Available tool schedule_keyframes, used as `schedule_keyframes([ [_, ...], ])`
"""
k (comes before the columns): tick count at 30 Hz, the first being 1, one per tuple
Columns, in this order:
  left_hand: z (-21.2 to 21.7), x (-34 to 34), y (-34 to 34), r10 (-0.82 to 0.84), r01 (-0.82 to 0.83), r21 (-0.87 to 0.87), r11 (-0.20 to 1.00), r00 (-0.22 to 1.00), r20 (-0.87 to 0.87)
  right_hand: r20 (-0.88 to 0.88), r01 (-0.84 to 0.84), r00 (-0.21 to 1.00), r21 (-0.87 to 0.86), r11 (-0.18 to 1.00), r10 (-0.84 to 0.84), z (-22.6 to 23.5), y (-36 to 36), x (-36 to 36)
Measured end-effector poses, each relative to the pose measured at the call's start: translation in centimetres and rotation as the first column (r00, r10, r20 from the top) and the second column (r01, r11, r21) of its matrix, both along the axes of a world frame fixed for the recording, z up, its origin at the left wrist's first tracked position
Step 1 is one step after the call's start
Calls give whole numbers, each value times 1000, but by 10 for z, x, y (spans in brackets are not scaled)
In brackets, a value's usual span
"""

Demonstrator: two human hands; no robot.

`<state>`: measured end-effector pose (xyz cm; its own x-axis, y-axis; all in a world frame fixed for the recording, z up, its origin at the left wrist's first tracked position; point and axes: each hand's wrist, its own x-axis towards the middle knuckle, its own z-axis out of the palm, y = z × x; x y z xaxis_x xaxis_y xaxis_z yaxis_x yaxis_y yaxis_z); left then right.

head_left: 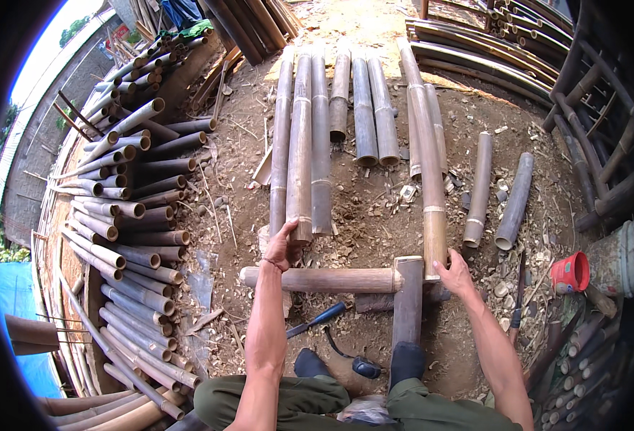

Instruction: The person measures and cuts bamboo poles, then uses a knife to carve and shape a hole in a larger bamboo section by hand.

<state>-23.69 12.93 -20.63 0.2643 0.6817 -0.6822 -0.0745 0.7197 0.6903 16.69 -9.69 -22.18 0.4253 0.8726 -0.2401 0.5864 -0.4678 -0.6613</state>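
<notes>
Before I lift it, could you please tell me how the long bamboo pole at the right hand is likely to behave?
The long bamboo pole at the right hand should stay stiff, given its woody, node-ringed stem. It is probably light for its size, if hollow like the stacked bamboo poles. Its rounded sides suggest it may roll if pushed sideways.

Bamboo lengths (300,144) lie at twelve o'clock, stacked poles (152,238) at nine. A knife (318,319) is at six, buckets (563,276) between three and four.
</notes>
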Motion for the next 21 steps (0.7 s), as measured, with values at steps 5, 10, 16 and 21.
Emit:
schedule_keyframes([
  [5, 82, 74, -47, 21, -32, -1, 999, 621, 783, 74, 130, 989, 2, 991, -130, -7, -18, 17],
  [10, 59, 73, -34, 253, -40, -253, 967, 305, 918, -109, 129, 986, 35, 991, -125, -17, -29, 12],
  [16, -10, 62, -31, 159, -1, 473, 881, 943, -293, -160, 122, 980, -12, 992, -122, -21, -29, 4],
  [21, 13, 81, -10, 305, 351, 472, 808, 436, -847, -85, 103, 992, 69, 992, -97, -25, -44, 16],
])
